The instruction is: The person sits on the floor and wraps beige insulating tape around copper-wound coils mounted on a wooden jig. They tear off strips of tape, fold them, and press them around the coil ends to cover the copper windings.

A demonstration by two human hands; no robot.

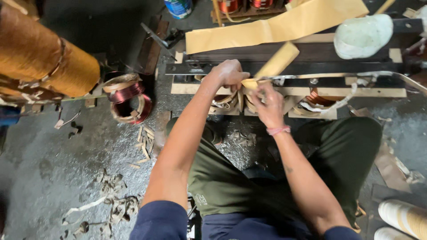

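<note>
Both the left hand (pixel 229 73) and the right hand (pixel 268 104) pinch shut on a stiff tan paper strip (pixel 275 62) at picture centre, above banded copper coils (pixel 231 101) in a dark metal frame (pixel 284 67). At nine o'clock a loose reddish wire coil (pixel 129 98) lies on the gritty grey concrete floor (pixel 49 155), with a big fuzzy orange spool (pixel 42 55) at ten and wood chips (pixel 144 142) at seven.

Round blue-and-white labelled tub (pixel 179 7) at the top edge on the grey floor (pixel 53 146), small pale printed logo patch (pixel 201 199) on the olive trousers, no signs or screens
</note>
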